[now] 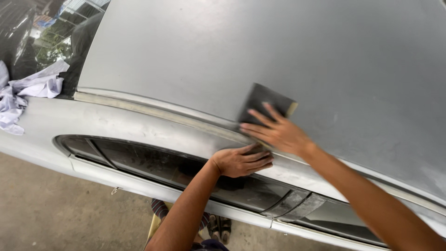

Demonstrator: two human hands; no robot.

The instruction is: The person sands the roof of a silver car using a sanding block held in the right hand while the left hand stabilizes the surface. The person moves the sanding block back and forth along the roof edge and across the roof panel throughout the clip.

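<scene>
My right hand presses flat, fingers spread, on a dark grey sanding block that lies on the dull grey car roof just above the roof rail. My left hand rests palm down on the rail and door frame directly below the block, fingers curled over the edge, holding nothing that I can see. The two hands almost touch.
A crumpled white cloth lies at the left where windscreen meets roof. Dark side windows run below the rail. Concrete floor shows underneath, with my sandalled feet near a yellowish stool edge.
</scene>
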